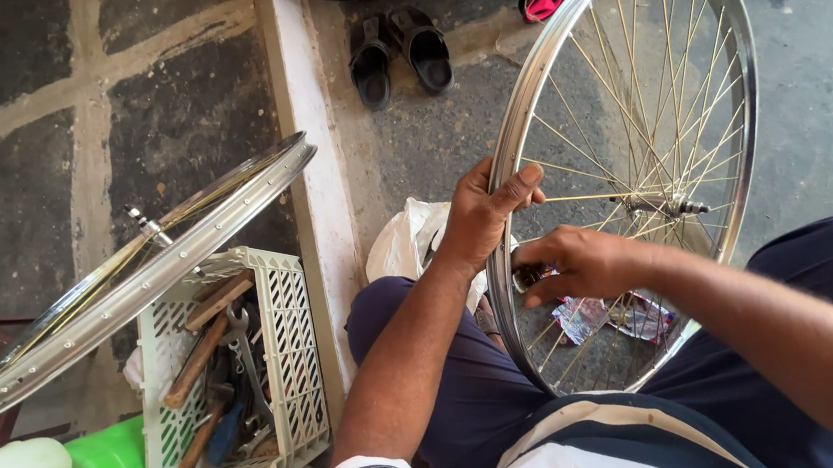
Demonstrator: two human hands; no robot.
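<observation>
A spoked bicycle wheel (733,66) with a shiny metal rim stands upright between my knees. My left hand (483,213) grips the rim on its left side, thumb over the edge. My right hand (580,262) is inside the wheel next to the rim, fingers closed on a small metal tool (524,278) at a spoke end. The hub and axle (663,206) sit at the wheel's middle.
A second metal rim (139,273) leans across a white plastic crate (292,365) holding hammers, a wrench and other tools. A white plastic bag (405,240) lies by my left knee. Black sandals (399,53) lie on the ground ahead. A white can and a green container (105,467) sit at lower left.
</observation>
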